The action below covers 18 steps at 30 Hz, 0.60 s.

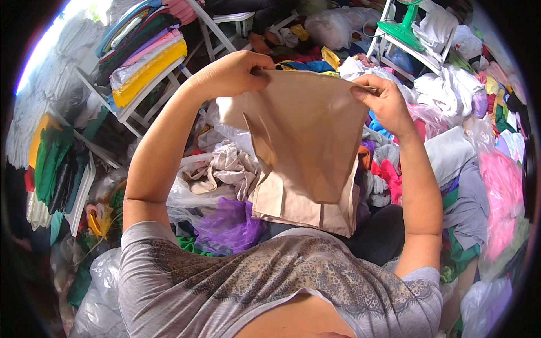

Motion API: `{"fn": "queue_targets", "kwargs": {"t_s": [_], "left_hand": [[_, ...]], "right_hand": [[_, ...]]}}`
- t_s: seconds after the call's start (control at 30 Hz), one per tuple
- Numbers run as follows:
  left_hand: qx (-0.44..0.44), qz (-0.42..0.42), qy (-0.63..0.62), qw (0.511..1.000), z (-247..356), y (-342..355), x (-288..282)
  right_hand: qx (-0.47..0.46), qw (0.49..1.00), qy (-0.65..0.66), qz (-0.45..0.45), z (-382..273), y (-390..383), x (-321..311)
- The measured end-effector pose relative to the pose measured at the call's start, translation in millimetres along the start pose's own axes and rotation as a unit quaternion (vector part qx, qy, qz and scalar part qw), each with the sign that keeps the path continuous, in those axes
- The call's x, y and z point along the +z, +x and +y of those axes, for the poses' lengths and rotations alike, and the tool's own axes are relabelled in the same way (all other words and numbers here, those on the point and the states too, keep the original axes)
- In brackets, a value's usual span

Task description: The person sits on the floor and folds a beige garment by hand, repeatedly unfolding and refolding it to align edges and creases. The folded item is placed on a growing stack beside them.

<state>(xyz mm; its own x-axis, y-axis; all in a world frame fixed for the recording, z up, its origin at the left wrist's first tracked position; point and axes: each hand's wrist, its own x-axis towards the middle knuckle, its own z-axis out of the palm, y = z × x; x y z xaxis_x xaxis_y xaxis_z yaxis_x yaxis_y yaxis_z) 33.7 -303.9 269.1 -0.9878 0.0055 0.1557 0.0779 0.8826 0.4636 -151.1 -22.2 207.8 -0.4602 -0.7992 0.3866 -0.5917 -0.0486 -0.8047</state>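
Observation:
A beige piece of cloth (304, 129) hangs spread between my two hands in front of me. My left hand (242, 73) pinches its upper left corner and my right hand (383, 98) grips the upper right corner. Beneath its hanging lower part, folded beige fabric (304, 219) lies by my lap. A crumpled pale beige heap (225, 172) sits to the left, beside purple sheer material (228, 225).
Folded coloured fabrics (146, 67) are stacked on white chairs at the left. Mixed garments and plastic bags (496, 191) cover the right side. A white chair with a green object (403, 34) stands behind. A person's dark-clothed leg (262, 14) shows at the top.

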Motion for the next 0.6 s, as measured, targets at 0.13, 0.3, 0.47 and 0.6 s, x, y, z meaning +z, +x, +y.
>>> {"fn": "queue_targets", "kwargs": {"t_s": [0.13, 0.3, 0.47, 0.6], "left_hand": [[-0.010, 0.025, 0.099, 0.995, -36, 15, 2], [-0.007, 0.222, 0.086, 0.971, -55, 21, 4], [-0.004, 0.321, -0.029, 0.947, -47, -10, 20], [0.099, 0.215, -0.017, 0.972, -51, -65, 56]], "right_hand": [[-0.010, 0.997, -0.031, 0.069, 24, 10, -19], [-0.019, 0.987, -0.010, 0.158, 36, 13, -47], [-0.083, 0.976, -0.019, 0.201, 34, -28, -47], [-0.006, 0.990, 0.012, 0.140, 42, -102, -27]]}}
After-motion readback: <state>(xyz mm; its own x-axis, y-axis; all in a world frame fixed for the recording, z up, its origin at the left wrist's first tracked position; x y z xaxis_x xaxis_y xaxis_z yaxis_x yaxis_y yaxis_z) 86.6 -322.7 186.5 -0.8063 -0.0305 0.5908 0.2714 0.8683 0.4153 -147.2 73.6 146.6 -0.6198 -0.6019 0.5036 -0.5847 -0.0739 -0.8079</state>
